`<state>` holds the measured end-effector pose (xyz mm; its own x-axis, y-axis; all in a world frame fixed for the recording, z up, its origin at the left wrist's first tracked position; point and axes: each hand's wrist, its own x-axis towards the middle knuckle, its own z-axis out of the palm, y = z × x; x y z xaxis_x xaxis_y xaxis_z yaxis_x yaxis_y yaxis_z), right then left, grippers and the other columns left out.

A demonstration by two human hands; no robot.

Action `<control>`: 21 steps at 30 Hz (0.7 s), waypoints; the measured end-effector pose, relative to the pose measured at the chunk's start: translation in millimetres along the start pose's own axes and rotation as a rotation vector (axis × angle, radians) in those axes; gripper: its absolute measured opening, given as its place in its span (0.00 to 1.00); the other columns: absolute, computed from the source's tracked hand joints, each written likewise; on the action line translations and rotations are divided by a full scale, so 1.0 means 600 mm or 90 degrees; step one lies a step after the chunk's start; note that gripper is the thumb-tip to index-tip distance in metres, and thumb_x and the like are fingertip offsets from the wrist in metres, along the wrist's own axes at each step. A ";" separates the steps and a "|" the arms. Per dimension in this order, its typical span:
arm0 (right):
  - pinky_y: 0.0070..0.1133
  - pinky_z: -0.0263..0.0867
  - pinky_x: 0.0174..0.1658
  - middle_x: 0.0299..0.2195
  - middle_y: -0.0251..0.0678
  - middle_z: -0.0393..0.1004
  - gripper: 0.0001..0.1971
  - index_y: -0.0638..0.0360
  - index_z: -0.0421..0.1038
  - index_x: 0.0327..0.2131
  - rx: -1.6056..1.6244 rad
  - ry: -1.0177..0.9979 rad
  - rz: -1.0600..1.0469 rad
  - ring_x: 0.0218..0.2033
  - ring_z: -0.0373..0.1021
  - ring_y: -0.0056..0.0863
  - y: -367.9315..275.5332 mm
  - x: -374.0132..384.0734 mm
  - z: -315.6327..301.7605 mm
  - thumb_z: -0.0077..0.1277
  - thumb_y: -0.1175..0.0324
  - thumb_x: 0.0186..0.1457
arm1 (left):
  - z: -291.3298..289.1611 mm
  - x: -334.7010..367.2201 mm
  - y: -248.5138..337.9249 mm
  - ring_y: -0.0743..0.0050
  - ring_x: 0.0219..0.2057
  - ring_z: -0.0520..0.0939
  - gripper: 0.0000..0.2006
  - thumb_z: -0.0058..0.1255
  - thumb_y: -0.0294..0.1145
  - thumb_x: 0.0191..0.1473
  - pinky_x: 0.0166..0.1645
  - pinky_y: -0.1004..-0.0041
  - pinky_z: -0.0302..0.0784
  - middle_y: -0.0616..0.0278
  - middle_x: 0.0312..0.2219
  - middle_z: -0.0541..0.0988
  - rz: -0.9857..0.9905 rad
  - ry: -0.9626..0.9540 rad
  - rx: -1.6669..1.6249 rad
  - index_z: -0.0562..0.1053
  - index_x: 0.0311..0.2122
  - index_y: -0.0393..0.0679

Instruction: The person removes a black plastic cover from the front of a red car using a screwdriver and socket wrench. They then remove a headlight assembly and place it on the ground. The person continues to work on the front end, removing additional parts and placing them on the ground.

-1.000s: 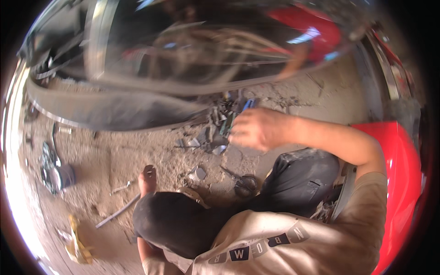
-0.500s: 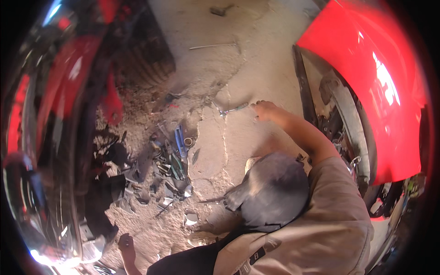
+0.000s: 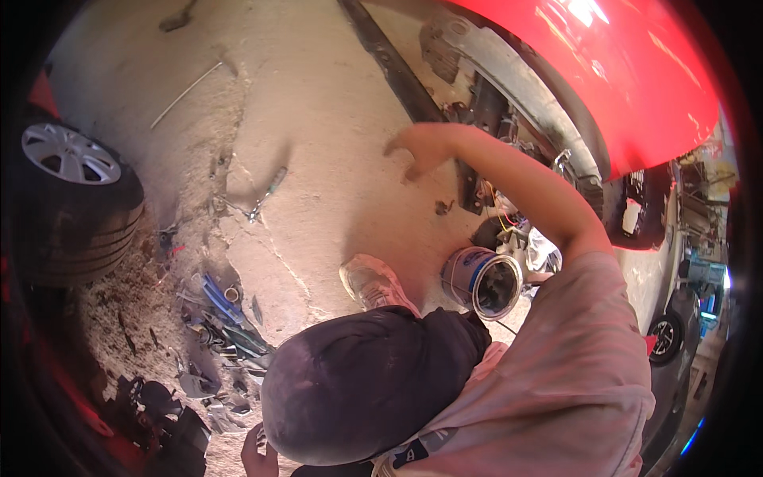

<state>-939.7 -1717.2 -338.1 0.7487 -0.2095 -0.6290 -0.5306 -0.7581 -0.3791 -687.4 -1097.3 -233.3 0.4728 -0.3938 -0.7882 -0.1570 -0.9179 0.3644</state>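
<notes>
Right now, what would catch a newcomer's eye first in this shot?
The glossy red car body fills the upper right, its wheel arch bare. The person's right hand stretches out empty, fingers spread, over the cracked concrete floor. A tipped open paint can lies by the shoe; a mounted wheel sits at the left edge.

One view only, from the left camera on my head, looking steeply down past my knee and shirt to the concrete floor. The fisheye bends the red car at upper right and the wheel at far left.
</notes>
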 end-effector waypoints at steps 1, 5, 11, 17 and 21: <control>0.36 0.64 0.55 0.51 0.51 0.72 0.39 0.58 0.65 0.58 -0.005 -0.048 0.008 0.54 0.68 0.46 0.006 -0.022 0.017 0.65 0.54 0.42 | 0.004 0.012 0.001 0.60 0.48 0.77 0.24 0.55 0.34 0.59 0.52 0.64 0.71 0.48 0.49 0.77 0.049 -0.009 0.003 0.68 0.58 0.38; 0.37 0.63 0.56 0.49 0.47 0.75 0.42 0.54 0.68 0.56 -0.026 -0.461 -0.061 0.52 0.69 0.42 0.017 -0.065 0.176 0.69 0.49 0.35 | 0.046 0.045 -0.011 0.62 0.43 0.81 0.17 0.55 0.25 0.53 0.51 0.66 0.74 0.53 0.40 0.81 0.171 0.004 -0.097 0.73 0.49 0.34; 0.38 0.63 0.56 0.50 0.45 0.74 0.41 0.51 0.71 0.55 -0.118 -0.245 -0.052 0.54 0.68 0.42 -0.035 -0.109 0.202 0.67 0.45 0.35 | 0.056 0.051 -0.006 0.57 0.45 0.81 0.20 0.59 0.35 0.55 0.50 0.66 0.76 0.51 0.43 0.80 0.217 0.054 0.087 0.74 0.51 0.40; 0.33 0.67 0.51 0.46 0.48 0.75 0.24 0.59 0.71 0.50 0.092 0.303 -0.231 0.48 0.72 0.43 -0.432 -0.084 -0.059 0.60 0.64 0.49 | 0.036 0.023 -0.016 0.50 0.48 0.79 0.22 0.53 0.45 0.57 0.52 0.62 0.75 0.51 0.47 0.78 0.308 0.111 0.130 0.73 0.52 0.43; 0.31 0.71 0.45 0.40 0.47 0.77 0.20 0.63 0.74 0.45 0.081 0.293 -0.519 0.41 0.75 0.44 -0.659 -0.135 -0.101 0.61 0.68 0.47 | 0.034 0.012 -0.046 0.50 0.44 0.80 0.19 0.53 0.43 0.56 0.49 0.59 0.75 0.51 0.42 0.79 0.315 0.139 0.140 0.73 0.49 0.43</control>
<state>-766.4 -1438.1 -96.1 0.9768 0.1124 0.1823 0.2072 -0.7111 -0.6718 -697.5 -1075.8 -259.1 0.4611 -0.7808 -0.4215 -0.5706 -0.6247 0.5330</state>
